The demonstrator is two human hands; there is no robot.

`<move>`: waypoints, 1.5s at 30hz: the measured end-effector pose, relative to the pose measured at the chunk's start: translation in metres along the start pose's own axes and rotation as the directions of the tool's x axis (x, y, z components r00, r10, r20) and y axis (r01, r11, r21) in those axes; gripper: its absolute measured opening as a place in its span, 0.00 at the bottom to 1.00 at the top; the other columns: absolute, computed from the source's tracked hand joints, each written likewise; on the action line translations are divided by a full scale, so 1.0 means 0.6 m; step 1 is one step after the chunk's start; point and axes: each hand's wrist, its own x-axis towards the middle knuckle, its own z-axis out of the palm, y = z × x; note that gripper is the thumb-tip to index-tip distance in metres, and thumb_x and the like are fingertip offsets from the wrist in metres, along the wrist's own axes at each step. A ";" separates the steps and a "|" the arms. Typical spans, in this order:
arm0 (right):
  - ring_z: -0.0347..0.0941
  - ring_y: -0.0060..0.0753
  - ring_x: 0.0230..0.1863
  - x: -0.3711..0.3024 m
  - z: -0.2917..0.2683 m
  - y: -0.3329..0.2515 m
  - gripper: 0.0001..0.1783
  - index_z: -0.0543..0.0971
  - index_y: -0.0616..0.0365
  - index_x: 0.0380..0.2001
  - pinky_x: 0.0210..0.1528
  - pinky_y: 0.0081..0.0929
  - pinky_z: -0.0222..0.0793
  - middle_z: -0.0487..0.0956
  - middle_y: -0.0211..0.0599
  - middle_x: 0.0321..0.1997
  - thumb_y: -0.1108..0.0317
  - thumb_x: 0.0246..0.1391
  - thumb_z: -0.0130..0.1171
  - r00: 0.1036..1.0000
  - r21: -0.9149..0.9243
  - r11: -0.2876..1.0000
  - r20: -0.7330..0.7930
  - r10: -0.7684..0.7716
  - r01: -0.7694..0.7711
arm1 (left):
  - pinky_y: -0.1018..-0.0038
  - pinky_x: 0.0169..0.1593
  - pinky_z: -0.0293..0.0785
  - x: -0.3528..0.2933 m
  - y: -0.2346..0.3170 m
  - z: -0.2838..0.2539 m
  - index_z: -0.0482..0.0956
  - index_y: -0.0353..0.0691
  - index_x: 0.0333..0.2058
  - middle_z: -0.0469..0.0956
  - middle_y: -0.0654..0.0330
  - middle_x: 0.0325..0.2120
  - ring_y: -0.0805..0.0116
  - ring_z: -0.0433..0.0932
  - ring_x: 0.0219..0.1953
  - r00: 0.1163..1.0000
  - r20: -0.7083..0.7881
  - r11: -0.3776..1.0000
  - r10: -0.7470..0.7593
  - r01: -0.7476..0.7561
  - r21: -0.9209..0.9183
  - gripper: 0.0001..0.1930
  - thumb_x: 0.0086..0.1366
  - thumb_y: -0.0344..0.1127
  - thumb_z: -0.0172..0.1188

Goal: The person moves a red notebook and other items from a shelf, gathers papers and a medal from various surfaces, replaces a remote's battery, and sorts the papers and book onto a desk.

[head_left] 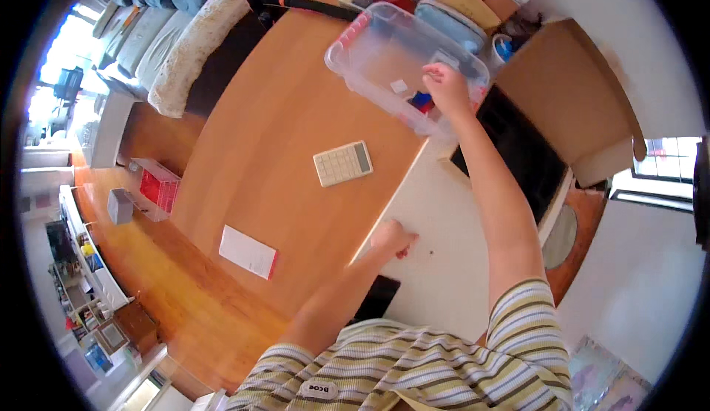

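Note:
My right hand (448, 89) is over the right end of a clear plastic bin (373, 94), its fingers curled together. Whatever may be in them is too small to make out. Inside the bin, below that hand, lie a small blue and red item (422, 101) and a white square piece (399, 86). My left hand (393, 239) rests low over the white tabletop (444, 219), near where it meets the wooden one. Its fingers are also closed, with a reddish spot at the fingertips that I cannot identify. A tiny dark speck (431, 252) lies just right of it.
A cream calculator (343, 164) and a white notepad (248, 253) lie on the wooden table (296, 100). A dark flat object (379, 298) sits near my body. At right stands an open cardboard box (577, 93) with black contents. Books and pouches (451, 22) crowd behind the bin.

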 end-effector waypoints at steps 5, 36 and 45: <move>0.71 0.21 0.24 -0.304 -0.127 -0.081 0.08 0.77 0.60 0.29 0.30 0.23 0.67 0.78 0.34 0.24 0.66 0.50 0.56 0.987 0.048 0.988 -0.060 0.147 -0.144 | 0.72 0.21 0.70 0.006 -0.014 -0.011 0.76 0.36 0.13 0.76 0.57 0.12 0.70 0.75 0.15 0.999 0.024 0.999 0.039 -0.038 -0.006 0.22 0.54 0.50 0.60; 0.76 0.29 0.28 -0.965 -0.017 -0.174 0.11 0.81 0.59 0.31 0.33 0.27 0.72 0.80 0.38 0.26 0.64 0.48 0.59 0.705 -0.230 0.811 0.405 0.582 -0.538 | 0.61 0.56 0.62 -0.090 -0.116 -0.211 0.65 0.31 0.51 0.67 0.49 0.47 0.53 0.65 0.54 0.654 -0.667 0.894 0.356 -0.030 0.448 0.46 0.37 0.55 0.71; 0.72 0.21 0.22 -0.910 0.056 -0.238 0.16 0.78 0.62 0.32 0.26 0.18 0.67 0.77 0.33 0.21 0.60 0.60 0.49 0.682 0.207 0.733 0.586 0.437 -0.648 | 0.64 0.54 0.64 -0.467 -0.544 -0.031 0.66 0.36 0.50 0.70 0.50 0.45 0.53 0.68 0.51 0.669 -0.574 0.874 0.473 -0.273 0.402 0.44 0.33 0.48 0.74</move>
